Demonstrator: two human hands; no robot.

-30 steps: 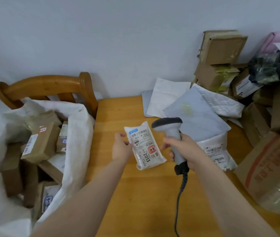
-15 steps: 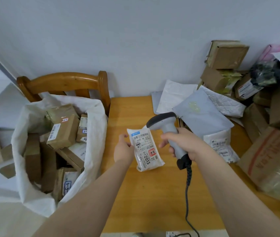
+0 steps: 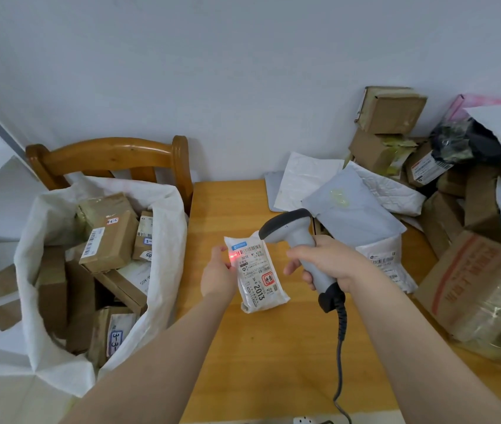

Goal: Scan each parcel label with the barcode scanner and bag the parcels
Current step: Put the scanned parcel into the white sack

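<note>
Left hand (image 3: 219, 275), forearm extended over the wooden table (image 3: 273, 347), grips the left edge of a small white parcel (image 3: 256, 272), label facing up. Right hand (image 3: 331, 264) is wrapped around the barcode scanner (image 3: 299, 243) handle, head angled down at the label; a red spot shows at the label's left edge. Open white sack (image 3: 157, 228) of boxes sits left.

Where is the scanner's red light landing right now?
In the head view, the red light falls on the left edge of the small white parcel, beside the left hand holding it, left of the scanner in the right hand.
</note>
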